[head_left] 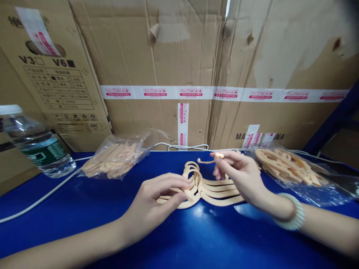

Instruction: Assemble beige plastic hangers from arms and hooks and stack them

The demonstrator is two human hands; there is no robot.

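Note:
My left hand (161,198) is closed, with a small cream-coloured piece (190,194) between thumb and fingertips. It hovers over or rests on the left part of several nested, curved cream-coloured strips (221,202) lying on the blue table; contact is unclear. A little higher and to the right, my right hand (239,173) pinches a thin beige strip (206,161) with a rounded knob at its free end. A pale bit shows at those fingertips, and the rest is hidden by the fingers. The strips' right ends pass behind my right hand.
Clear plastic bags of similar cream pieces lie at left (112,160) and right (291,166). A water bottle (42,145) leans at far left. White cable (42,201) crosses the blue table (193,239). Taped cardboard (157,123) stands behind.

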